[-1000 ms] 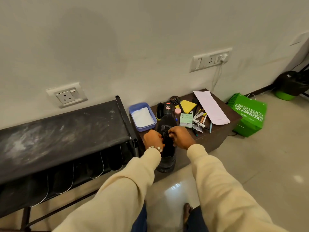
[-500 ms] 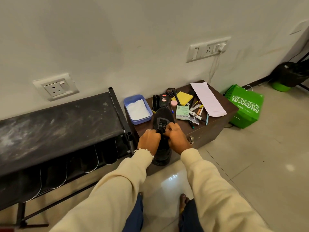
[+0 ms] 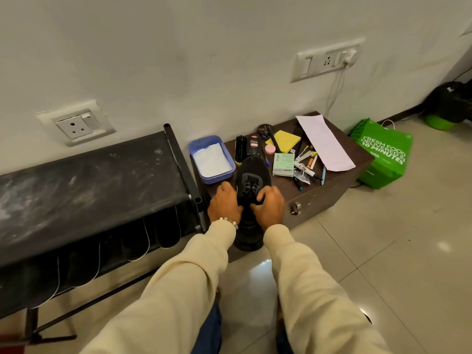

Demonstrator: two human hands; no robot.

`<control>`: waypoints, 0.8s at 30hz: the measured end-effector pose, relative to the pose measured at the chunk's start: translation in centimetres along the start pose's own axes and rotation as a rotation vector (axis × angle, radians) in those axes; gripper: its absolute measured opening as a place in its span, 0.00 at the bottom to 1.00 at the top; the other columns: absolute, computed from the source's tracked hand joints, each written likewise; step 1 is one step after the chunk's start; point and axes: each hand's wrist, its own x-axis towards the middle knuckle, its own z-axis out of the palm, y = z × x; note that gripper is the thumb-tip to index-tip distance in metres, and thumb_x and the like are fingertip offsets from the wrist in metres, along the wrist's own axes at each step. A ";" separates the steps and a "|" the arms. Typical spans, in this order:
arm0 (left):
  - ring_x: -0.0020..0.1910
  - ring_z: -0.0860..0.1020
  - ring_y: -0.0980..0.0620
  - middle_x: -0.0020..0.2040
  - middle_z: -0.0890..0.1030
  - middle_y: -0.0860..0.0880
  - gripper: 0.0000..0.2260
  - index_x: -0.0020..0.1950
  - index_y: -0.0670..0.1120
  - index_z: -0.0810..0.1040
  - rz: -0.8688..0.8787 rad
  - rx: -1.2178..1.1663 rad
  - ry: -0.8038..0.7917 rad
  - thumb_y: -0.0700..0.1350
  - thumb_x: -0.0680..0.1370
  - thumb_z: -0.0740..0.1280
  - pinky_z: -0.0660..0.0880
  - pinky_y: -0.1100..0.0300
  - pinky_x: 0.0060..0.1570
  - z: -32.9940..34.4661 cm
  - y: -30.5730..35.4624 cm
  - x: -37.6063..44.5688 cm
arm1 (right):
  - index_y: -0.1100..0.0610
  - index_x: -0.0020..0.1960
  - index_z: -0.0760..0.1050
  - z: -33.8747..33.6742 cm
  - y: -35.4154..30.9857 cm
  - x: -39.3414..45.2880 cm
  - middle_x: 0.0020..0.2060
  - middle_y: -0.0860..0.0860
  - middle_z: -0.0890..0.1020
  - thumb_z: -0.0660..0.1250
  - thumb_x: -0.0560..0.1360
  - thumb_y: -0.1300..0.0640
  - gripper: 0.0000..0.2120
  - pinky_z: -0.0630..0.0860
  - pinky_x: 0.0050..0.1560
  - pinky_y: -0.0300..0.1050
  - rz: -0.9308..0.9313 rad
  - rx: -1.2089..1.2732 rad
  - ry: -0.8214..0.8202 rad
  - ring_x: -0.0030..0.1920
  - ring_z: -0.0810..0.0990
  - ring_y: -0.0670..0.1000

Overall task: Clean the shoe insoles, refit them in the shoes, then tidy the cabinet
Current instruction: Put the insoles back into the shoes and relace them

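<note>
A black lace-up shoe [image 3: 252, 172] lies toe-away on the front left of the low brown cabinet [image 3: 316, 198], its heel hanging past the front edge. My left hand [image 3: 224, 203] grips the shoe's left side at the opening. My right hand [image 3: 269, 204] holds the right side, fingers on the laces near the tongue. The inside of the shoe and any insole are hidden by my hands.
A blue tray [image 3: 211, 159] with white powder, a shoe brush [image 3: 239, 150], polish bottle [image 3: 253, 146], yellow pad [image 3: 283, 141], green box [image 3: 283, 164], pens and a paper sheet [image 3: 324, 141] crowd the cabinet top. A black shoe rack [image 3: 84, 190] stands left, a green bag [image 3: 383, 154] right.
The view has shifted down and closer to the shoe. Both hands stay on the shoe, my fingers shifting around the laces and opening.
</note>
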 end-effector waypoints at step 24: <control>0.48 0.80 0.41 0.51 0.80 0.41 0.20 0.57 0.41 0.74 -0.260 -0.370 -0.539 0.51 0.72 0.74 0.81 0.52 0.42 -0.7 -1.0 -0.3 | 0.53 0.55 0.65 -0.7 1.0 -1.5 0.54 0.58 0.76 0.64 0.70 0.63 0.16 0.75 0.59 0.54 0.591 0.376 -0.190 0.52 0.77 0.59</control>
